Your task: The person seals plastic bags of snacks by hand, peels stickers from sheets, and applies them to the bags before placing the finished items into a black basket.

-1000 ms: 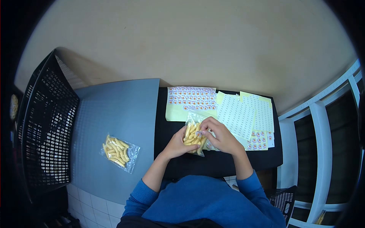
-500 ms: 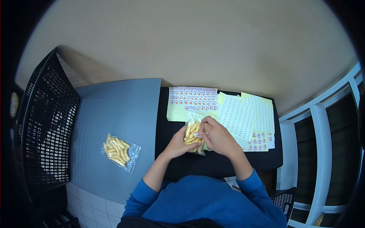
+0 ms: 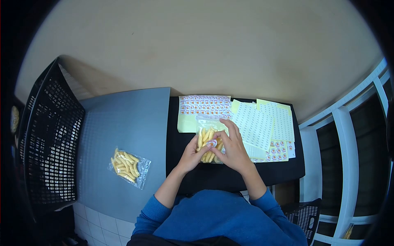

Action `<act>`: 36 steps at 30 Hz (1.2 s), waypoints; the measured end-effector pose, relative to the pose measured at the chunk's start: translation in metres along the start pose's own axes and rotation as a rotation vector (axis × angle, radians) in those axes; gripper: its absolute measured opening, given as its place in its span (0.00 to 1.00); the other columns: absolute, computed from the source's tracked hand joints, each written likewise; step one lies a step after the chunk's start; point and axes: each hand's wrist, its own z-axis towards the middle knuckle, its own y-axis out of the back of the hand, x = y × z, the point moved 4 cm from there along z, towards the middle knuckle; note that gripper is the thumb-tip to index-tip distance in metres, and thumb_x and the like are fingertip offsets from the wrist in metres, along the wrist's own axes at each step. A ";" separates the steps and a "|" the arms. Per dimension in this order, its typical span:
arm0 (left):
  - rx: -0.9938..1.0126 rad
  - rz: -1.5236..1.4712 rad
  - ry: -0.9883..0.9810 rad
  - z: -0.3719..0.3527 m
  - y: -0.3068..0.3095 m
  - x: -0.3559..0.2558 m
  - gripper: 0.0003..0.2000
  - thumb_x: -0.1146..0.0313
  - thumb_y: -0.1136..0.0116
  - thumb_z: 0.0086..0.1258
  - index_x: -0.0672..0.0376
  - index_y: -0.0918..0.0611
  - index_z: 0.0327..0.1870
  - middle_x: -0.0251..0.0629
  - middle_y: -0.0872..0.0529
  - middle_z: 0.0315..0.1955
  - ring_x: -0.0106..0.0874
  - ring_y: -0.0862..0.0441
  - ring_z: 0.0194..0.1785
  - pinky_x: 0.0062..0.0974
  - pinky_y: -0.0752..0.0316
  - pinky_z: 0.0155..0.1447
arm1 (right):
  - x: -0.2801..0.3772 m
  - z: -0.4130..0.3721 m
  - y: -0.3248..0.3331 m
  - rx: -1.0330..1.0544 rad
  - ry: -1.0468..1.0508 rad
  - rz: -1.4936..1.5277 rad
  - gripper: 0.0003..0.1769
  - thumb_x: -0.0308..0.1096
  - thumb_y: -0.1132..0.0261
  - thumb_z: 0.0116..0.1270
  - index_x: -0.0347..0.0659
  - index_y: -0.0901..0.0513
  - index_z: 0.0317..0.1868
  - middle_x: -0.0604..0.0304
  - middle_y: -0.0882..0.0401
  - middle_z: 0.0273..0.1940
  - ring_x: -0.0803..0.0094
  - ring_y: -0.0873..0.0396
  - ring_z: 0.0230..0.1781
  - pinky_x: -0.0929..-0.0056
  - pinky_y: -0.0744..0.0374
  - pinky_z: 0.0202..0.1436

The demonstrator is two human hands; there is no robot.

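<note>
A clear zip bag of pale yellow finger-shaped snacks [image 3: 203,137] is in front of me over the black-covered table. My left hand [image 3: 190,157] grips its lower left side, the thumb lying across the front. A small round sticker with an orange and purple print [image 3: 211,143] is on the bag's front, close to the left thumb tip. Over the bag's right side, my right hand [image 3: 234,148] has its fingers spread, with thumb and fingertips around the sticker and touching the bag.
Another bag of the same snacks [image 3: 127,166] lies on the grey board [image 3: 123,119] at left. A black basket [image 3: 53,135] stands beyond it. Sticker sheets [image 3: 205,105] and white printed sheets [image 3: 254,123] lie at the table's back and right. A second black basket [image 3: 305,215] is low right.
The right hand's pinch on the sticker has loosened and its fingers have spread. The sticker now lies flat on the bag's front. The left hand still grips the bag.
</note>
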 end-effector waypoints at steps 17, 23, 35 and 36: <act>0.177 0.126 -0.019 -0.019 -0.041 0.011 0.22 0.73 0.45 0.63 0.64 0.35 0.57 0.36 0.25 0.48 0.21 0.28 0.51 0.20 0.31 0.54 | -0.024 -0.072 -0.024 -0.423 -0.435 1.004 0.21 0.21 0.39 0.55 0.35 0.29 0.51 0.51 0.32 0.53 0.70 0.32 0.53 0.74 0.32 0.55; 0.217 0.111 0.003 -0.025 -0.050 0.018 0.22 0.73 0.43 0.62 0.65 0.34 0.56 0.37 0.23 0.44 0.21 0.26 0.47 0.19 0.30 0.51 | -0.020 -0.088 -0.020 -0.587 -0.500 0.901 0.17 0.23 0.39 0.58 0.34 0.27 0.49 0.57 0.24 0.45 0.76 0.24 0.40 0.79 0.25 0.44; 0.291 0.046 0.169 -0.030 -0.061 0.035 0.17 0.65 0.52 0.69 0.65 0.33 0.54 0.37 0.22 0.42 0.22 0.26 0.47 0.20 0.29 0.48 | -0.003 -0.120 0.003 -0.484 -0.386 0.623 0.25 0.25 0.32 0.51 0.35 0.27 0.51 0.53 0.27 0.49 0.72 0.26 0.46 0.77 0.26 0.46; 0.305 0.091 0.179 -0.032 -0.060 0.038 0.18 0.64 0.52 0.69 0.65 0.34 0.55 0.39 0.22 0.42 0.24 0.25 0.47 0.22 0.29 0.48 | -0.002 -0.122 0.003 -0.488 -0.404 0.658 0.25 0.24 0.32 0.51 0.35 0.27 0.51 0.53 0.27 0.49 0.71 0.26 0.46 0.76 0.25 0.47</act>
